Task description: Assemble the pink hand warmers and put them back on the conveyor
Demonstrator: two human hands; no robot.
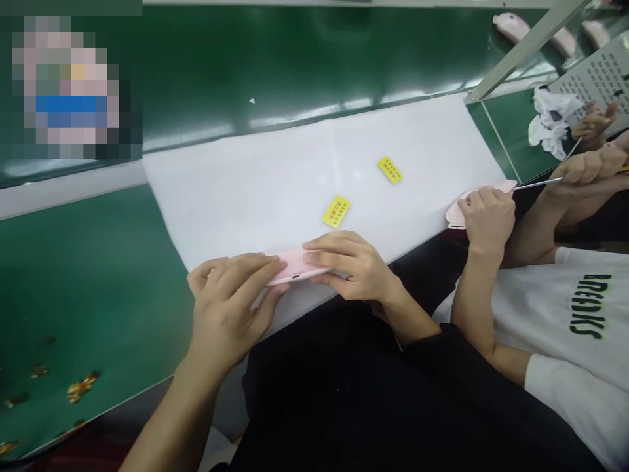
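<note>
Both of my hands grip a pale pink plastic housing (293, 263) with rounded edges and a small dark slot on the side facing me. My left hand (233, 301) is closed around its left end, thumb below and fingers on top. At the right end, my right hand (351, 265) pinches it the same way. The housing is above the near edge of a white sheet (255, 190); I cannot tell whether it touches the sheet. Two yellow cards with printing lie beyond it, a nearer card (337, 212) and a farther card (390, 170).
On the right, a co-worker's hand (489, 219) holds another pink housing (459, 208), the other hand a thin metal rod (538, 184). White cloths (553, 121) lie behind. Small gold-coloured parts (82, 387) are scattered on the green mat (98, 275). More pink housings (511, 27) stand far right.
</note>
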